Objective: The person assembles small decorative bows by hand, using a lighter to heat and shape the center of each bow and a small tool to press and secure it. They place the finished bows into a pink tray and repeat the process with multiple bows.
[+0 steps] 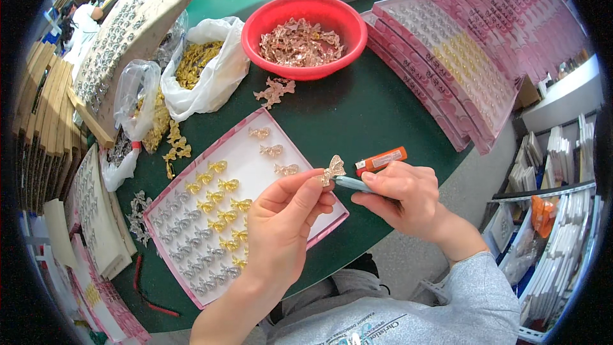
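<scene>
My left hand (281,227) pinches a rose-gold bow ornament (332,170) between thumb and fingertips, above the right edge of a pink-rimmed white tray (246,134). My right hand (405,198) is closed on a slim light-blue tool (353,183), its tip against or close to the bow; its exact kind I cannot make out. Inside the tray stand rows of silver bows (191,236), gold bows (228,216) and a few rose-gold bows (271,150). My left hand and forearm hide part of the tray. Just beyond my right hand lies an orange lighter (383,160).
A red bowl (249,45) of rose-gold bows stands at the back, with loose ones (276,91) beside it. White bags (223,83) of gold pieces sit left. Boards (121,45) of silver pieces lean farther left. Pink trays (447,83) are stacked right. A person works far left.
</scene>
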The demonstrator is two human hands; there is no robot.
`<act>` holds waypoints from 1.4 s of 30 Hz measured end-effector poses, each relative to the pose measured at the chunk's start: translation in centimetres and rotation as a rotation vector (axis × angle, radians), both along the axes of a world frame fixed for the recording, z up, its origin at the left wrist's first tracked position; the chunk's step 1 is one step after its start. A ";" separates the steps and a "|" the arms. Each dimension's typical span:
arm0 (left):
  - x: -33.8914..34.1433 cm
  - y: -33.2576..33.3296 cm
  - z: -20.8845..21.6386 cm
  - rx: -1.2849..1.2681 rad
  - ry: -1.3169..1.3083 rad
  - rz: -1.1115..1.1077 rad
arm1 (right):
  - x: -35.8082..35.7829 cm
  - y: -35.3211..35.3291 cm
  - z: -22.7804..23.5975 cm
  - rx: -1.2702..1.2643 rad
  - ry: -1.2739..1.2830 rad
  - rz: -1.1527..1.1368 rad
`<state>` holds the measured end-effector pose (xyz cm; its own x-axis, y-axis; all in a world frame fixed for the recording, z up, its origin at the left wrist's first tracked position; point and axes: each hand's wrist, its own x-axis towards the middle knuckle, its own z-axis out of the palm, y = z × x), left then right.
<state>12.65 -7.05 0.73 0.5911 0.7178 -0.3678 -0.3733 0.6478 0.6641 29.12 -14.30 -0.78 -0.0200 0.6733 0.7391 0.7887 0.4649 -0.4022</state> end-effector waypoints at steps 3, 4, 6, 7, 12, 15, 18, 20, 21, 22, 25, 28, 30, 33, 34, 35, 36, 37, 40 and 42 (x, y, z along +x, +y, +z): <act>0.0 0.0 0.0 -0.010 0.015 0.017 | -0.4 -0.1 0.4 -0.079 0.024 -0.019; 0.0 -0.1 -0.1 -0.011 0.015 0.022 | -0.6 -0.2 0.4 -0.091 0.049 -0.015; 0.1 -0.1 -0.3 -0.012 0.011 0.026 | -0.9 -0.3 0.4 -0.114 0.101 -0.007; 0.1 -0.2 -0.4 -0.012 0.007 0.025 | -0.8 -0.3 0.2 -0.123 0.114 -0.004; 0.2 -0.3 -0.1 0.057 0.010 0.014 | -0.7 -0.9 2.0 -0.702 0.999 0.072; 0.3 -0.3 0.1 0.118 0.041 0.020 | 0.4 -0.5 2.0 -0.618 1.368 0.252; 0.4 -0.2 -0.1 0.119 0.054 0.027 | 0.1 -0.9 1.7 -0.523 0.953 0.052; 0.2 -0.3 0.2 0.133 0.073 0.041 | 0.2 -0.8 1.2 -0.315 0.485 0.001; 0.2 -0.3 0.2 0.137 0.076 0.040 | 0.2 -0.7 1.0 -0.265 0.415 0.007; 0.3 -0.3 0.3 0.141 0.080 0.039 | 0.1 -0.7 0.8 -0.215 0.345 0.013; 0.4 -0.3 0.0 0.145 0.071 0.036 | 0.1 -0.5 0.8 -0.141 0.179 0.031; 0.4 -0.3 -0.1 0.161 0.076 0.032 | 0.1 -0.4 0.8 -0.088 0.025 0.019; 0.4 -0.3 0.0 0.171 0.082 0.029 | 0.1 -0.4 1.0 -0.058 -0.113 -0.009; 0.2 -0.2 0.0 0.162 0.087 0.028 | 0.3 -0.1 1.3 0.067 -0.177 -0.104; 0.0 -0.2 -0.2 0.151 0.090 0.031 | 0.8 0.2 0.6 0.130 -0.150 -0.122; -0.1 -0.1 -0.3 0.140 0.093 0.036 | 1.2 0.3 0.8 0.089 -0.147 -0.161; -0.3 -0.1 -0.4 0.135 0.099 0.044 | 2.0 1.0 0.5 0.047 -0.161 -0.226; -0.5 0.0 -0.4 0.129 0.106 0.047 | 3.0 1.8 0.0 0.003 -0.174 -0.297; -0.8 0.1 -0.3 0.123 0.095 0.037 | 6.0 3.2 -1.1 -0.219 -0.270 -0.571; -1.4 0.4 -0.1 0.126 0.089 0.047 | 7.0 4.0 -0.8 -0.174 -0.432 -0.576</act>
<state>11.23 -6.65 0.60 0.5252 0.7875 -0.3225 -0.3373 0.5405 0.7708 36.11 -10.28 -1.58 0.1067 0.7717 0.6270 0.9932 -0.1121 -0.0309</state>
